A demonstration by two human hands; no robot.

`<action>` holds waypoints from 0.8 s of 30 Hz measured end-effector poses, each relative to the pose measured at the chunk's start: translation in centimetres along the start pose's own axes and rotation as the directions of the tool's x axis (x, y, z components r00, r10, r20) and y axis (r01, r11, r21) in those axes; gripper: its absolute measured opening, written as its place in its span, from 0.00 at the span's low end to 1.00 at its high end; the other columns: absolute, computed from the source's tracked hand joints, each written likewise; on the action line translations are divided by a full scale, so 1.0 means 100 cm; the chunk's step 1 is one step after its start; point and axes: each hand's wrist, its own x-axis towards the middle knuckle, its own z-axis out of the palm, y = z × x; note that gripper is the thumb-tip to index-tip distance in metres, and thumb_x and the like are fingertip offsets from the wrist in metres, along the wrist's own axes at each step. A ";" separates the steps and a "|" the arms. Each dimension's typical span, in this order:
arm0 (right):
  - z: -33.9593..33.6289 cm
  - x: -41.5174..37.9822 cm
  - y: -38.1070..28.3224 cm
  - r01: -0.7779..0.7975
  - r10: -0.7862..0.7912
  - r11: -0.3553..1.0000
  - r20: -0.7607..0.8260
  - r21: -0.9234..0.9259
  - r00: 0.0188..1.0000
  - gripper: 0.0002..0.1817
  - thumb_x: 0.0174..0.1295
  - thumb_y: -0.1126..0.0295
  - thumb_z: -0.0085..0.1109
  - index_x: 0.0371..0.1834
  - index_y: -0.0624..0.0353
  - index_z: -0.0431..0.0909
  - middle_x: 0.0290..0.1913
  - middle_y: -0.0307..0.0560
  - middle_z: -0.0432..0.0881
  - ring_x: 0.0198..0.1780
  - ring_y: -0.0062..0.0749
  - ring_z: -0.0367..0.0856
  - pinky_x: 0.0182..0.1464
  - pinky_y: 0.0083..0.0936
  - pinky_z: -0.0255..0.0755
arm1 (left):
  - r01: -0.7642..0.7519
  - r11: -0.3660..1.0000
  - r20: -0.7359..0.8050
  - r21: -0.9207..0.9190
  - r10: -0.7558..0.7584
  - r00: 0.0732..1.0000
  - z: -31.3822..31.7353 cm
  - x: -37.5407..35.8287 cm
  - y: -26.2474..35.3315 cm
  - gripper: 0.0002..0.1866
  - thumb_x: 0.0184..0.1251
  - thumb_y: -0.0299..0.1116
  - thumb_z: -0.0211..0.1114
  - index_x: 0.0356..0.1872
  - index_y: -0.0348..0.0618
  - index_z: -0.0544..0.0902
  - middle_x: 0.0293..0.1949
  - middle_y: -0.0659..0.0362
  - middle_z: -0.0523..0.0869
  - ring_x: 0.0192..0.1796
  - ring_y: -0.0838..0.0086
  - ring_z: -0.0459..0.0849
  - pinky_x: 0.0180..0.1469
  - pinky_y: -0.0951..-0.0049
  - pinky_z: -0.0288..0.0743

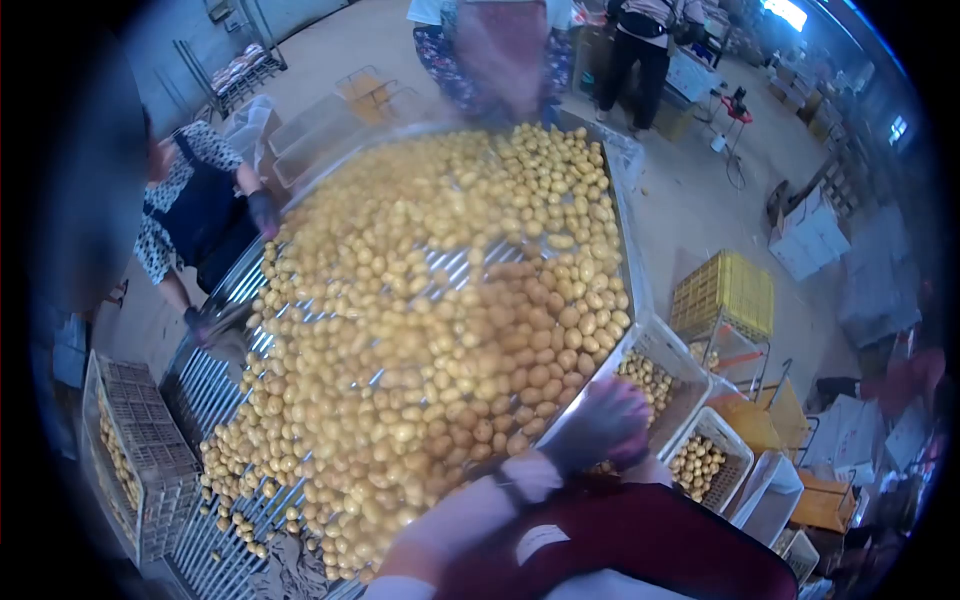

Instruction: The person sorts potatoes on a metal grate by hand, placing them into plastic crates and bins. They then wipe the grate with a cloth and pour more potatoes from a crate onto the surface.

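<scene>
Potatoes [400, 320] cover a large metal roller table in front of me. At its right edge, beside a white crate of potatoes [645, 385], my left hand [597, 425] reaches across in a dark glove with purplish fingers. Motion blur smears its fingers, so whether it holds anything is unclear. My right hand [630, 453] is close against it, mostly hidden behind it, with only part of the glove and the forearm showing. Bare metal rollers [215, 400] show at the left of the table, and a grey cloth [290, 568] lies at its near edge.
A person in a dark apron [205, 215] works at the left side, gloved hands at the table edge. Another person stands at the far end. Crates [710, 465] line the right side, with a yellow crate [722, 295] beyond. A brown crate [150, 440] stands at left.
</scene>
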 end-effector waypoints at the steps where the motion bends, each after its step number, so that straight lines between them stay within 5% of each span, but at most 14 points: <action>1: -0.026 -0.024 -0.011 -0.002 0.018 0.991 -0.119 0.131 0.993 0.17 0.69 0.63 0.60 0.58 0.56 0.77 0.52 0.44 0.80 0.47 0.32 0.80 0.41 0.27 0.74 | -0.054 0.998 0.065 -0.016 0.055 0.996 0.006 0.012 0.017 0.29 0.65 0.45 0.68 0.64 0.48 0.71 0.59 0.53 0.79 0.68 0.60 0.74 0.73 0.51 0.64; 5: -0.116 -0.113 -0.045 0.239 -0.086 0.929 -0.465 0.282 0.881 0.15 0.71 0.62 0.57 0.56 0.55 0.77 0.49 0.44 0.80 0.41 0.29 0.80 0.31 0.23 0.74 | -0.168 0.951 0.003 -0.260 0.174 0.985 0.055 0.011 0.051 0.32 0.73 0.53 0.59 0.70 0.45 0.68 0.68 0.48 0.70 0.73 0.54 0.66 0.75 0.43 0.54; 7: -0.152 -0.149 -0.048 0.376 -0.243 0.921 -0.603 0.101 0.759 0.14 0.72 0.62 0.55 0.55 0.54 0.77 0.47 0.44 0.79 0.39 0.28 0.80 0.26 0.20 0.74 | -0.116 0.938 -0.030 -0.327 0.113 0.993 0.054 -0.004 0.045 0.38 0.70 0.55 0.62 0.74 0.46 0.64 0.70 0.48 0.69 0.75 0.51 0.64 0.77 0.40 0.50; 8: -0.172 -0.164 -0.039 0.402 -0.370 0.909 -0.646 -0.105 0.668 0.13 0.72 0.61 0.55 0.55 0.53 0.77 0.47 0.44 0.79 0.37 0.27 0.80 0.24 0.19 0.74 | -0.024 0.951 0.037 -0.310 0.037 0.999 0.052 -0.013 0.032 0.45 0.57 0.55 0.73 0.73 0.45 0.67 0.74 0.48 0.66 0.78 0.52 0.61 0.78 0.43 0.50; 10: -0.209 -0.183 -0.011 0.051 -0.698 0.672 -0.609 -0.739 0.378 0.13 0.73 0.61 0.54 0.54 0.55 0.77 0.45 0.45 0.80 0.37 0.29 0.80 0.28 0.23 0.74 | 0.109 0.950 0.007 -0.292 -0.112 0.994 0.018 -0.040 -0.002 0.42 0.59 0.52 0.73 0.72 0.43 0.70 0.72 0.47 0.68 0.76 0.51 0.62 0.78 0.44 0.50; 12: -0.250 -0.175 0.005 -0.208 -0.723 0.571 -0.607 -0.794 0.330 0.13 0.72 0.61 0.55 0.51 0.57 0.78 0.42 0.46 0.80 0.39 0.32 0.81 0.35 0.30 0.75 | 0.410 0.910 -0.087 -0.065 -0.415 0.906 0.001 -0.093 -0.028 0.39 0.60 0.49 0.73 0.69 0.41 0.72 0.69 0.47 0.71 0.74 0.49 0.65 0.76 0.44 0.54; 15: -0.285 -0.154 0.018 -0.555 -0.779 0.345 -0.560 -0.757 0.280 0.12 0.71 0.62 0.56 0.48 0.59 0.79 0.38 0.48 0.81 0.42 0.38 0.82 0.47 0.39 0.78 | 0.640 0.738 -0.255 0.214 -0.590 0.766 -0.053 -0.179 -0.071 0.37 0.62 0.47 0.71 0.69 0.39 0.72 0.68 0.46 0.73 0.72 0.46 0.66 0.76 0.42 0.54; 17: -0.224 -0.056 0.035 -0.306 -0.749 0.106 -0.279 -0.946 0.602 0.23 0.68 0.66 0.62 0.62 0.66 0.74 0.57 0.57 0.79 0.61 0.50 0.77 0.67 0.46 0.69 | 0.744 0.577 -0.353 0.335 -0.656 0.668 -0.091 -0.225 -0.078 0.35 0.65 0.47 0.69 0.70 0.40 0.71 0.68 0.45 0.73 0.72 0.43 0.66 0.76 0.41 0.53; 18: -0.140 0.000 0.026 -0.214 -0.647 -0.331 0.056 -0.919 0.761 0.25 0.68 0.66 0.62 0.65 0.66 0.71 0.63 0.59 0.76 0.66 0.56 0.73 0.71 0.49 0.63 | 0.776 0.457 -0.323 0.435 -0.725 0.608 -0.097 -0.241 -0.073 0.35 0.65 0.48 0.68 0.70 0.43 0.71 0.68 0.45 0.73 0.73 0.42 0.65 0.75 0.40 0.53; 19: -0.068 0.036 0.033 -0.041 -0.616 -0.190 0.087 -0.981 0.783 0.27 0.68 0.63 0.60 0.67 0.66 0.71 0.66 0.61 0.73 0.69 0.60 0.69 0.74 0.51 0.58 | 0.793 0.430 -0.288 0.431 -0.768 0.573 -0.098 -0.253 -0.070 0.35 0.65 0.49 0.68 0.70 0.44 0.71 0.69 0.45 0.72 0.74 0.43 0.65 0.76 0.39 0.53; 20: -0.045 0.078 0.066 0.178 -0.556 -0.218 0.272 -0.960 0.785 0.31 0.69 0.57 0.58 0.69 0.66 0.69 0.70 0.63 0.69 0.73 0.61 0.64 0.75 0.50 0.57 | 0.812 0.401 -0.253 0.425 -0.808 0.532 -0.094 -0.264 -0.070 0.35 0.66 0.49 0.67 0.71 0.45 0.71 0.69 0.45 0.72 0.74 0.43 0.64 0.76 0.39 0.52; 22: 0.063 0.117 0.070 0.471 -0.285 0.062 0.437 -0.880 0.853 0.32 0.67 0.50 0.58 0.69 0.57 0.72 0.72 0.62 0.66 0.75 0.62 0.60 0.75 0.55 0.54 | 0.829 0.368 -0.239 0.420 -0.837 0.493 -0.085 -0.279 -0.068 0.34 0.67 0.50 0.67 0.71 0.47 0.72 0.71 0.45 0.71 0.76 0.43 0.62 0.77 0.39 0.51; 24: 0.093 0.153 0.089 0.593 -0.101 -0.070 0.597 -0.802 0.796 0.31 0.65 0.49 0.59 0.68 0.51 0.73 0.73 0.60 0.66 0.75 0.63 0.59 0.75 0.61 0.52 | 0.844 0.317 -0.303 0.432 -0.830 0.468 -0.074 -0.280 -0.071 0.34 0.67 0.50 0.67 0.70 0.47 0.72 0.71 0.45 0.71 0.76 0.43 0.63 0.77 0.39 0.51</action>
